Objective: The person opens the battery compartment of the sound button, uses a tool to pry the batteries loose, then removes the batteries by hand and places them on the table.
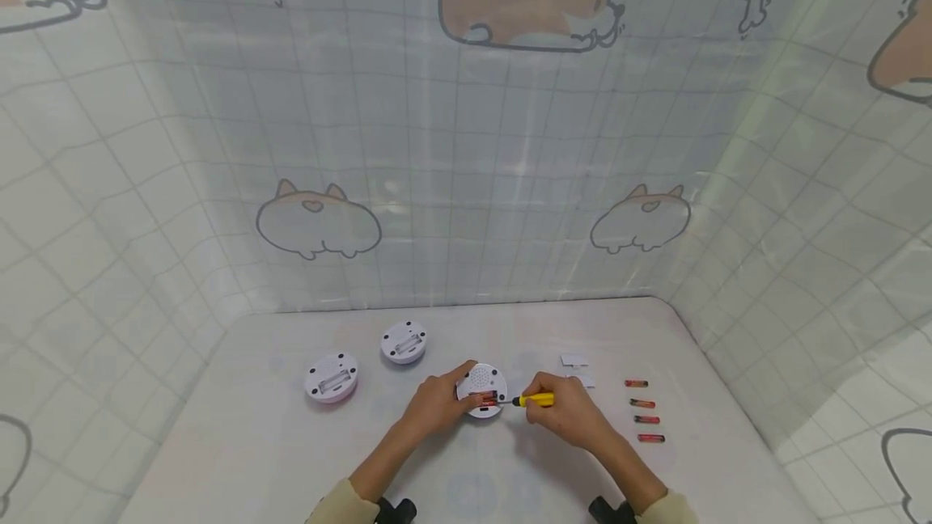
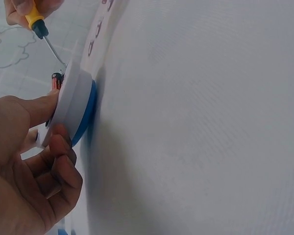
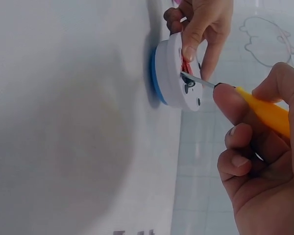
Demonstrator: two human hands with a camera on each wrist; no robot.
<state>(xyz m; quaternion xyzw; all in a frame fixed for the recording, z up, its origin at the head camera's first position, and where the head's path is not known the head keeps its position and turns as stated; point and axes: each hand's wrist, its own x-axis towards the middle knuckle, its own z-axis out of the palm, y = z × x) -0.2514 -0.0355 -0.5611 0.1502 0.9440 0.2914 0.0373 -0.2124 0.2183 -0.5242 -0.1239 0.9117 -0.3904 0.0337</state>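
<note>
My left hand (image 1: 435, 403) grips a round white battery-powered device (image 1: 480, 378) with a blue rim on its far side, its battery compartment facing up. The left thumb presses on red-and-black batteries (image 1: 490, 396) in that compartment; it partly hides them, so I cannot tell how fully they are seated. In my right hand (image 1: 575, 412) is a screwdriver (image 3: 269, 113) with a yellow handle. The screwdriver's metal tip (image 3: 185, 74) touches the end of the compartment, beside a battery. In the left wrist view one battery end (image 2: 56, 78) stands above the device's white face.
To the left lie two similar round devices, a pink-edged one (image 1: 332, 378) and another (image 1: 404, 343), both with unfilled battery slots upward. White covers (image 1: 574, 360) lie behind the right hand. Several red batteries (image 1: 643, 403) form a column at the right. Patterned curtains (image 1: 466, 144) surround the table (image 1: 255, 443).
</note>
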